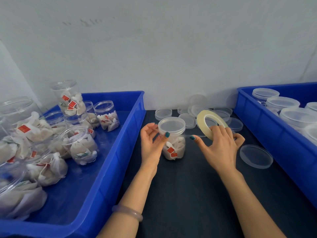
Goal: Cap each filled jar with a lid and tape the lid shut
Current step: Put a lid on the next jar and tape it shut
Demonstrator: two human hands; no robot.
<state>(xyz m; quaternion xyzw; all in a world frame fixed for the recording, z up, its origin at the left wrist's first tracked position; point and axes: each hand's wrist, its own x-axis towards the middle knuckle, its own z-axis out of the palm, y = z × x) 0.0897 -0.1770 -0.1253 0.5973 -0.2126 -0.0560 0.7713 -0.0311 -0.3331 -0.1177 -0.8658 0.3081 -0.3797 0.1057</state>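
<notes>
Fingers (164, 137) on lid (171, 125), tape roll (199, 119) perhaps masking loose lids (187, 120)

Packing workshop: blue crates (133, 121) of jars (106, 115)

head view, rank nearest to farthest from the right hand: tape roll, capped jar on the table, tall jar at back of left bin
1. tape roll, gripped in the right hand.
2. capped jar, just to its left on the table.
3. tall jar, far left, at the back of the blue bin.
</notes>
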